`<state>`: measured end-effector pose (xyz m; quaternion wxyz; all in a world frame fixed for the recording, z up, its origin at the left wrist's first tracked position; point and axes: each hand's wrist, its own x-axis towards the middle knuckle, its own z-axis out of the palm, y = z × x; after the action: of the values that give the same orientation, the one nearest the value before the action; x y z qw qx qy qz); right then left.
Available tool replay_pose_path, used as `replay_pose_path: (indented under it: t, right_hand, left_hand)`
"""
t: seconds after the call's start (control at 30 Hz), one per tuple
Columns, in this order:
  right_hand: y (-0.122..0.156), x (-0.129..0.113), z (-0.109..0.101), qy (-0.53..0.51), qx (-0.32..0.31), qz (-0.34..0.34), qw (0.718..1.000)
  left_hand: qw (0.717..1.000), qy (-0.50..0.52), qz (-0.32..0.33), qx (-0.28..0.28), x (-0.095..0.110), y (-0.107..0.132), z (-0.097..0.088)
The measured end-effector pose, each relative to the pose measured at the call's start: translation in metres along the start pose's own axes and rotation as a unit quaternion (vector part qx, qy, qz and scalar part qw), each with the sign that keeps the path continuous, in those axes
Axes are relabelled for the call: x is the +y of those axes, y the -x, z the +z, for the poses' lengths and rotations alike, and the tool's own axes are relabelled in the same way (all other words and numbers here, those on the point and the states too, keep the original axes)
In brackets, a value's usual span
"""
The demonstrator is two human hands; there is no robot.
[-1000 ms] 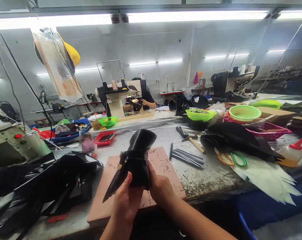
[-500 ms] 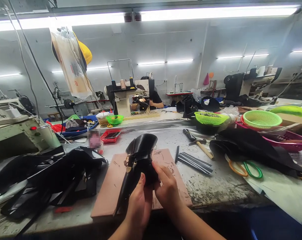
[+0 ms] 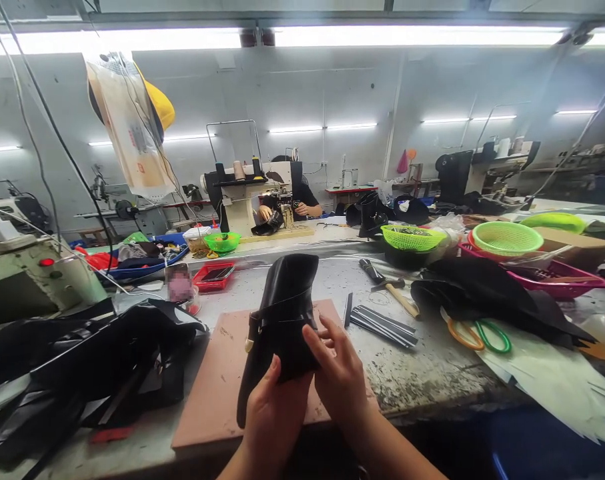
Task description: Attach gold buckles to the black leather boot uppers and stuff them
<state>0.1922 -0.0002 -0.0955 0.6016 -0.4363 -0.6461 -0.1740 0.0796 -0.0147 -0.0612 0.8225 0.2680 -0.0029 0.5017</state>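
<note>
A black leather boot upper (image 3: 287, 313) with a strap around its ankle is held upright in front of me, over a pink board (image 3: 207, 373). One gold-coloured buckle part shows on its left side. My left hand (image 3: 277, 407) grips the lower heel end, thumb lying along the near face. My right hand (image 3: 339, 367) has its fingers against the right edge of the upper, with some of them lifted slightly apart. The palm side of the right hand is partly hidden.
Black-and-white strips (image 3: 382, 325), a hammer (image 3: 401, 297) and scissors (image 3: 477, 335) lie to the right. Black leather pieces (image 3: 132, 360) are heaped on the left. Green baskets (image 3: 507, 238) stand farther back. Across the bench, a person works at a sewing machine (image 3: 237, 207).
The boot upper has turned in my hands, so less of the buckle shows and more of the plain side does. Some right-hand fingers have lifted. The whole view has shifted slightly.
</note>
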Motion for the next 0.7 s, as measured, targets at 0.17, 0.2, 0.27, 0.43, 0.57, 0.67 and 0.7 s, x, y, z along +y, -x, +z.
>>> replay_pose_path:
  t: [0.17, 0.2, 0.27, 0.43, 0.57, 0.67, 0.7]
  right_hand:
    - [0.000, -0.002, -0.003, 0.015, -0.028, -0.028, 0.999]
    - [0.001, -0.001, -0.003, 0.011, -0.031, -0.031, 0.999]
    - [0.003, 0.003, -0.001, 0.014, -0.043, -0.026, 0.999]
    - [-0.014, 0.021, 0.008, 0.073, -0.064, 0.030, 0.995]
    - [-0.056, 0.037, 0.012, 0.122, -0.021, -0.093, 0.988]
    - [-0.056, 0.051, 0.017, 0.095, -0.072, -0.232, 0.965]
    - [-0.046, 0.056, 0.018, 0.081, -0.100, -0.271, 0.954]
  left_hand:
    - [0.998, -0.008, -0.042, 0.035, 0.001, 0.003, -0.001]
    - [0.998, -0.006, -0.044, 0.038, 0.002, 0.003, -0.002]
    - [0.998, -0.003, -0.047, 0.049, 0.005, 0.001, -0.006]
    - [0.986, -0.005, -0.048, 0.159, -0.001, 0.000, -0.018]
    - [0.944, -0.250, -0.170, 0.134, -0.017, 0.013, -0.024]
    - [0.791, -0.610, -0.025, 0.040, -0.008, 0.024, -0.028]
    - [0.711, -0.701, 0.056, 0.024, -0.001, 0.025, -0.031]
